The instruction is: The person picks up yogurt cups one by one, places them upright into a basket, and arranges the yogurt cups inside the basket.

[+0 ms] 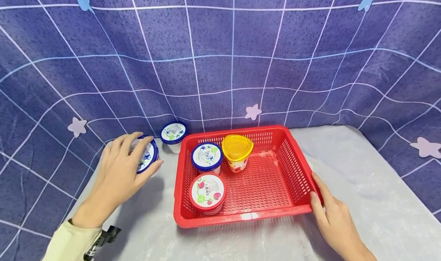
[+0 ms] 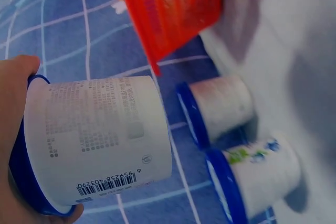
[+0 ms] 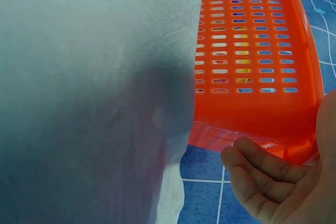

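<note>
My left hand grips a white tub with a blue lid by its lid, left of the basket. In the left wrist view this tub is tilted, its printed side and barcode showing. My right hand holds the near right corner of a red plastic basket. Inside the basket, on its left side, are a blue-lidded tub, a red-lidded tub and a cup with a yellow lid.
Another blue-lidded tub stands just beyond the basket's far left corner. The left wrist view shows two tubs on the cloth, the closer one with blueberry print. A grey cloth covers the table; a blue gridded curtain hangs behind.
</note>
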Demonstrator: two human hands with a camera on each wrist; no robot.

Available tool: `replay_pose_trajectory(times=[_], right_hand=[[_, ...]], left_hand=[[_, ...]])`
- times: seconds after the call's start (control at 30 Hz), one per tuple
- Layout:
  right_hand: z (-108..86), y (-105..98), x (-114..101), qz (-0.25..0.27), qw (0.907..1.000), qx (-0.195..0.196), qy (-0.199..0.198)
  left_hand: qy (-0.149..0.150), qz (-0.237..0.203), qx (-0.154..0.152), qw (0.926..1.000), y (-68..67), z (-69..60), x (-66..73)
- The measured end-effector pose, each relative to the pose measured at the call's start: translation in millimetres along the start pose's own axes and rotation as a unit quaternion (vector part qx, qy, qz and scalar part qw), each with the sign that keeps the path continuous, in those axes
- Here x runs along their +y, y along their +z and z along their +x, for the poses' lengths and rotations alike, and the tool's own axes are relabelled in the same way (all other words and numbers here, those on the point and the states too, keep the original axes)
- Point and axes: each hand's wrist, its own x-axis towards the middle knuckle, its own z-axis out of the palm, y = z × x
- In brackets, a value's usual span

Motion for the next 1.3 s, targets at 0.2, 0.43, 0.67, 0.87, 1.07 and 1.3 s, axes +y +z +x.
replay_pose_trajectory(times=[0.2, 0.43, 0.67, 0.87, 1.07, 1.3], right_hand=[[-1.1, -1, 0, 0.000, 1.0000, -0.003, 0.004], [-0.5, -2, -2, 0.003, 1.0000, 0.000, -0.001], [0.0, -1, -1, 0.002, 1.0000, -0.007, 0.004], [1.5, -1, -2, 0.004, 0.9999, -0.008, 0.005], [1.4, -2, -2, 0.006, 1.0000, -0.005, 0.004], [1.3, -2, -2, 0.006, 0.9999, -0.007, 0.004]], left_hand=[[0.034, -0.018, 0.015, 0.9991, -4.4, 17.2, 24.9], [0.078, -0.049, 0.010, 0.9957, -5.1, 33.9, 55.6], [0.129, -0.084, -0.011, 0.9880, -3.0, 46.3, 84.3], [0.151, -0.133, -0.026, 0.9791, -0.6, 57.0, 105.1], [0.187, -0.146, -0.068, 0.9689, 4.6, 67.9, 124.5], [0.220, -0.142, -0.110, 0.9589, 20.8, 73.6, 147.7]])
